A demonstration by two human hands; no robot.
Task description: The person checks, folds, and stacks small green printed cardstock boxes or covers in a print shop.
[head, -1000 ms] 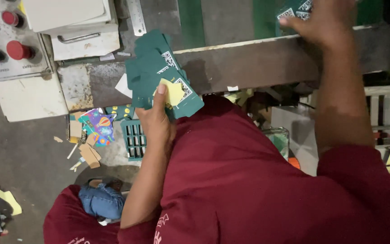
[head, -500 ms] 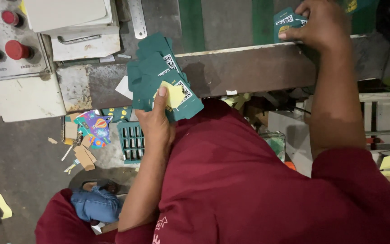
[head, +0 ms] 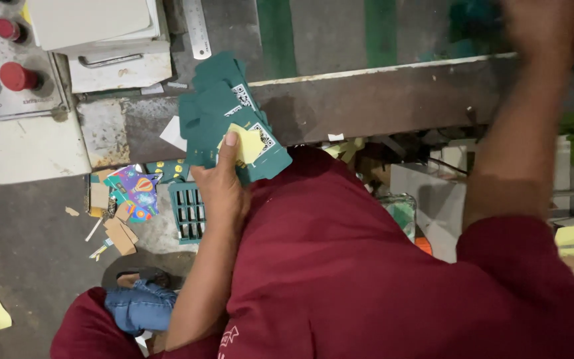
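My left hand [head: 224, 189] stayed put, thumb pinned on the yellow patch of the fanned stack of dark green die-cut cards [head: 230, 119], held against the edge of the worn machine table [head: 380, 100]. And my right hand [head: 543, 30] had shifted: half a second before it sat clear on the belt with one green card pinched; now it was a blur at the top right, grip impossible to tell. The steel ruler [head: 196, 30] and red buttons [head: 18, 76] hadn't budged.

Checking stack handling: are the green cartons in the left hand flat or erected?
Flat. The green cartons lie fanned as thin overlapping sheets, pinned under the left hand thumb.
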